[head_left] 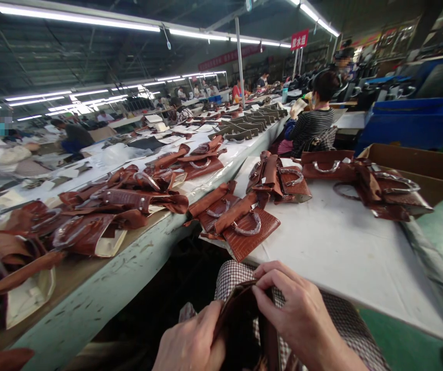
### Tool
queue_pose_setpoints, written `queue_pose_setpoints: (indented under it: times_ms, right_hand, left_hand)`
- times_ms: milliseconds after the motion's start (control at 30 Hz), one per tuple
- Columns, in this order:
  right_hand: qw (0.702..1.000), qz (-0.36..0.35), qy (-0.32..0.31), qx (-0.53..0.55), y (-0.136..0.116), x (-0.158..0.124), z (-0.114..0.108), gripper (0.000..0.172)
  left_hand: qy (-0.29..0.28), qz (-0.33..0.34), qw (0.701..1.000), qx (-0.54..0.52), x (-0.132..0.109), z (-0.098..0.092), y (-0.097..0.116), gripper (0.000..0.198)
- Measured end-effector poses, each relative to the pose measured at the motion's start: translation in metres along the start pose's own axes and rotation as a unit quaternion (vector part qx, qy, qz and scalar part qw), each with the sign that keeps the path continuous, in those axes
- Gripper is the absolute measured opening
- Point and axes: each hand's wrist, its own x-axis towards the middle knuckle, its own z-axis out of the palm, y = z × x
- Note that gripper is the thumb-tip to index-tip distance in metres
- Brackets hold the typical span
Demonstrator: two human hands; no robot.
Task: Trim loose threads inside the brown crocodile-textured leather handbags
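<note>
A dark brown handbag (240, 309) rests over my lap, its top edge toward me and its inside dark. My left hand (194, 337) grips the bag's left edge, thumb over the rim. On the far corner of the rim, my right hand (289, 296) pinches the edge between thumb and fingers. The lower part of the bag runs out of view. Just beyond my hands, brown crocodile-patterned handbags (258, 234) with plastic-wrapped handles lie on the white table (322, 242).
Many unfinished brown bags (89, 226) are piled along the long workbench (136, 278) at left. A cardboard box (418, 159) and a blue bin (410, 121) stand at right. Ahead sits a co-worker in a striped top (316, 126). Dark olive pieces (248, 123) lie in rows farther along.
</note>
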Motion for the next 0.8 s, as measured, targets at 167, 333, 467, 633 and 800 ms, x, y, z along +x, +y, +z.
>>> queue_pose_setpoints:
  times_ms: [167,333,467,633,800]
  right_hand:
    - [1.0,-0.008,0.005,-0.001,0.001,0.0,-0.001,0.013]
    - [1.0,-0.009,0.012,-0.003,0.001,-0.001,0.003,0.013]
    - [1.0,-0.002,0.0,-0.001,0.003,-0.002,0.004,0.013]
    - [1.0,-0.008,0.023,0.004,0.001,0.0,0.006,0.014]
    - [0.999,-0.014,0.038,0.007,0.0,0.0,0.009,0.015]
  left_hand:
    - [0.035,0.016,0.999,-0.036,0.001,-0.001,-0.002,0.022]
    - [0.08,0.048,0.988,-0.12,-0.001,-0.009,0.004,0.022]
    - [0.101,0.047,0.983,-0.146,-0.002,-0.012,0.008,0.021]
    - [0.107,0.049,0.979,-0.168,-0.001,-0.011,0.006,0.024]
    - [0.086,0.046,0.976,-0.193,-0.001,-0.01,0.004,0.026]
